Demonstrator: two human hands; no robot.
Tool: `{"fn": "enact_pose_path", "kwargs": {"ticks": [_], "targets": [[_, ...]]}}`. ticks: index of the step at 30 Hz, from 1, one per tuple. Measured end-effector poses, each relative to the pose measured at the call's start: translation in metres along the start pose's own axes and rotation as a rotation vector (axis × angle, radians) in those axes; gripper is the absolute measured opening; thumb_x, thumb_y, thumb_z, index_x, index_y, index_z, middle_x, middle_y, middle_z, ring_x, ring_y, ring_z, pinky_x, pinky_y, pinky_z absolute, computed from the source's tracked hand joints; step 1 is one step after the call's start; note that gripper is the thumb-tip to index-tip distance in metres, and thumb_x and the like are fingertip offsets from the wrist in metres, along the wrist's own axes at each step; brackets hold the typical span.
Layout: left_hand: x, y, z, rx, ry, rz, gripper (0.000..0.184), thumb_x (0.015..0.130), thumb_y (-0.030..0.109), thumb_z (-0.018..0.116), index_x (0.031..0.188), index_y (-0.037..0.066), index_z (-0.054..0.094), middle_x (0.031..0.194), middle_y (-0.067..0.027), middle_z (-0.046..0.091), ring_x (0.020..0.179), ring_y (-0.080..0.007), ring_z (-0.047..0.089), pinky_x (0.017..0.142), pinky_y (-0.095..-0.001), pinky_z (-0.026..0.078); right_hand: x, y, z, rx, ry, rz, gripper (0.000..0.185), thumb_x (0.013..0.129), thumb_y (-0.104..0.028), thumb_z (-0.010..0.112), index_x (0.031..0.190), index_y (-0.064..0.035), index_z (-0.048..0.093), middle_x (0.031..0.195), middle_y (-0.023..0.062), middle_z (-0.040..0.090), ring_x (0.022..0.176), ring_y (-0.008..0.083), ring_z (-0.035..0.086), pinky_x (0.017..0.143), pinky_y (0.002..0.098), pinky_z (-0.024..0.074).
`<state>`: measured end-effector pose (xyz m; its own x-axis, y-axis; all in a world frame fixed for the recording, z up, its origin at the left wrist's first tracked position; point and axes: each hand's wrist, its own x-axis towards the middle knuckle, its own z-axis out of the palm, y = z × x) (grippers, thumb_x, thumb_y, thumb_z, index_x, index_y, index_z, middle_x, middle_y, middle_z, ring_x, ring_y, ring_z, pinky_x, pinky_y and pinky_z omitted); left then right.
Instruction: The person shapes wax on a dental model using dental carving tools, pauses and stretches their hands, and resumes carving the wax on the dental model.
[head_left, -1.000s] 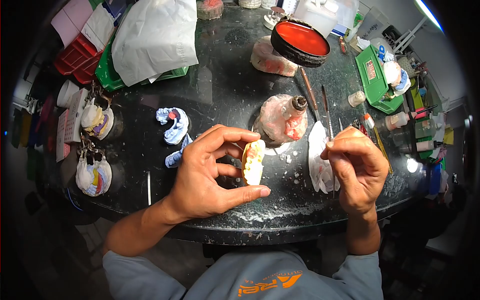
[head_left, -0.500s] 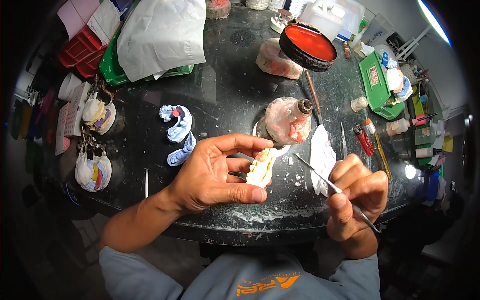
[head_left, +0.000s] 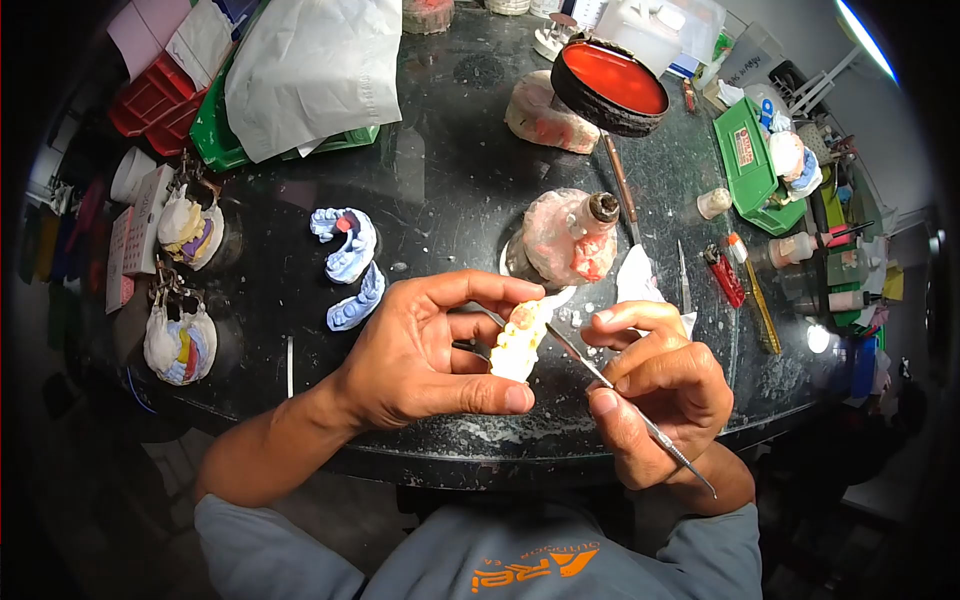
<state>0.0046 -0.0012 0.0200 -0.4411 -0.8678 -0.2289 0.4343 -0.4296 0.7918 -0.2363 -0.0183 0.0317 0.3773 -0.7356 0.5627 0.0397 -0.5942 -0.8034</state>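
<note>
My left hand (head_left: 420, 345) is closed around a small yellowish-white dental cast (head_left: 515, 345), gripped between the fingers and thumb. Its row of teeth is brightly lit. A thin double-ended metal dental carver (head_left: 577, 356) is pinched in my right hand (head_left: 672, 385), slanting from upper left to lower right. The carver's upper tip is at the cast's right edge; whether it touches cannot be made out. Just beyond the hands stands a wax-stained burner bottle (head_left: 570, 235) with a dark top. Crumpled white tissue (head_left: 636, 275) lies behind my right hand.
Two blue impression pieces (head_left: 350, 245) lie left of centre. Mounted casts (head_left: 180, 340) stand at far left. A round tin of red wax (head_left: 612, 85) is at the back. Right are a knife (head_left: 684, 278), a red lighter (head_left: 724, 278) and a green bin (head_left: 745, 165).
My right hand has moved left, bringing the carver's tip to the cast. The cast has turned slightly in my left hand, showing more of its face.
</note>
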Motion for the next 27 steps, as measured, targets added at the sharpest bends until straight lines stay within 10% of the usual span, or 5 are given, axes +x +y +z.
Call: {"fn": "enact_pose_path", "kwargs": {"ticks": [11, 20, 27], "targets": [[0.002, -0.009, -0.003, 0.276, -0.052, 0.207, 0.077, 0.068, -0.013, 0.091, 0.136, -0.007, 0.057, 0.124, -0.0077, 0.056, 0.116, -0.0152, 0.062, 0.093, -0.0301, 0.064, -0.006, 0.006, 0.015, 0.057, 0.025, 0.004, 0.015, 0.079, 0.013, 0.067, 0.086, 0.0036, 0.059, 0.077, 0.0146, 0.066, 0.100, 0.0444, 0.074, 0.095, 0.0516, 0.0610], [0.003, -0.011, -0.001, 0.332, -0.042, 0.275, 0.076, 0.065, -0.014, 0.092, 0.133, -0.005, 0.059, 0.122, -0.0073, 0.054, 0.116, -0.0147, 0.062, 0.094, -0.0298, 0.064, -0.008, 0.002, 0.014, 0.063, 0.012, 0.011, 0.015, 0.078, 0.014, 0.065, 0.084, 0.0025, 0.056, 0.075, 0.0138, 0.064, 0.070, 0.0209, 0.071, 0.097, 0.0527, 0.0613], [0.003, -0.012, -0.001, 0.335, -0.045, 0.283, 0.076, 0.065, -0.014, 0.092, 0.133, -0.005, 0.059, 0.123, -0.0075, 0.054, 0.116, -0.0145, 0.061, 0.094, -0.0297, 0.064, -0.005, 0.002, 0.014, 0.032, -0.025, -0.013, 0.017, 0.074, 0.014, 0.065, 0.083, 0.0021, 0.056, 0.073, 0.0132, 0.065, 0.067, 0.0193, 0.069, 0.097, 0.0533, 0.0614]]}}
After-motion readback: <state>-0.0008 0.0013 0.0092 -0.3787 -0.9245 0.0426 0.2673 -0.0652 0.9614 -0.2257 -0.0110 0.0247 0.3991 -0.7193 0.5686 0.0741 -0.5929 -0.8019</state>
